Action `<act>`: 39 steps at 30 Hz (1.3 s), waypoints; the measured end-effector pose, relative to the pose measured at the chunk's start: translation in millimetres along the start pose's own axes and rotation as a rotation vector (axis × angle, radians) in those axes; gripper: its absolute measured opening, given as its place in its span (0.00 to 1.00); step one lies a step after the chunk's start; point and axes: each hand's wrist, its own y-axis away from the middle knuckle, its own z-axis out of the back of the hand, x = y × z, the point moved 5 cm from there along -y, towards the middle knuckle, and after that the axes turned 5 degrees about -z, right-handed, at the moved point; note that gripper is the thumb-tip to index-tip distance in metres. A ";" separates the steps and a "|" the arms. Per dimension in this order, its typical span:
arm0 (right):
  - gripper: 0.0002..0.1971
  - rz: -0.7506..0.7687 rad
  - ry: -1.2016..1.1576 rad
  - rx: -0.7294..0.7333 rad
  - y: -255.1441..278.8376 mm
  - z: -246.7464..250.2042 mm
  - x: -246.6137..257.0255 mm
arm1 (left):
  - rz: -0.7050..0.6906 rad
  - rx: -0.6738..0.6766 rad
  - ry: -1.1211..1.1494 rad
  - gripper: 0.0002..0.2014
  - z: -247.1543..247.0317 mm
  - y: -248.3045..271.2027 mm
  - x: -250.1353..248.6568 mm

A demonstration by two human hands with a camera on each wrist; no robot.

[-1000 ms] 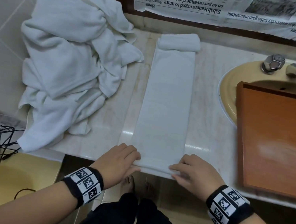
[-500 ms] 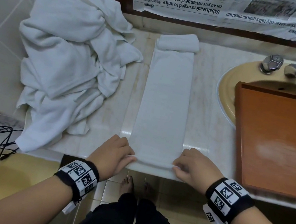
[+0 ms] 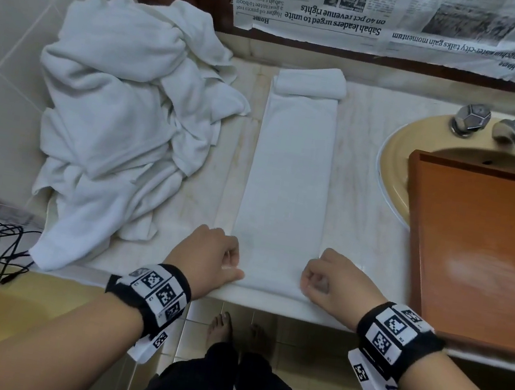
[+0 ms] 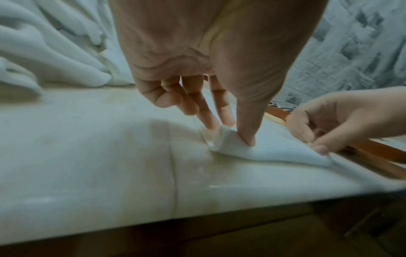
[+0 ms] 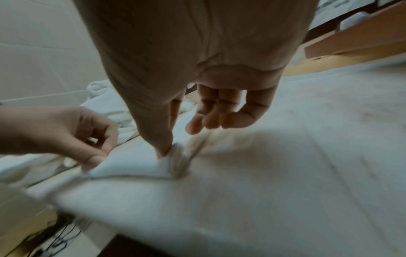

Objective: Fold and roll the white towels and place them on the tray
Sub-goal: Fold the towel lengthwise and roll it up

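Left hand (image 3: 207, 255) pinching the near left corner of the folded white towel strip (image 3: 288, 179) between thumb and fingers, right hand (image 3: 335, 281) pinching its near right corner, strip stretching away between both hands, wooden tray (image 3: 488, 249) beside the right hand, crumpled towel pile (image 3: 120, 121) beyond the left hand

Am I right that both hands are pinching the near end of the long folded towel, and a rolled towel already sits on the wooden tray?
Not quite. The left hand and right hand do pinch the near end of the long folded towel, but the head view shows the wooden tray bare; the rolled part lies at that towel's far end on the counter.
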 end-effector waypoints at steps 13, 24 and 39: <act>0.13 0.249 0.154 -0.244 20.1 -19.7 5.9 | -0.369 -0.289 -0.234 0.13 -26.5 27.0 -4.6; 0.14 0.190 0.202 -0.234 9.6 -18.8 0.8 | -0.496 -0.279 -0.276 0.15 -23.5 26.4 8.2; 0.11 -0.369 -0.290 0.021 -15.7 13.0 -19.5 | 0.082 0.080 0.057 0.12 3.0 -12.3 20.6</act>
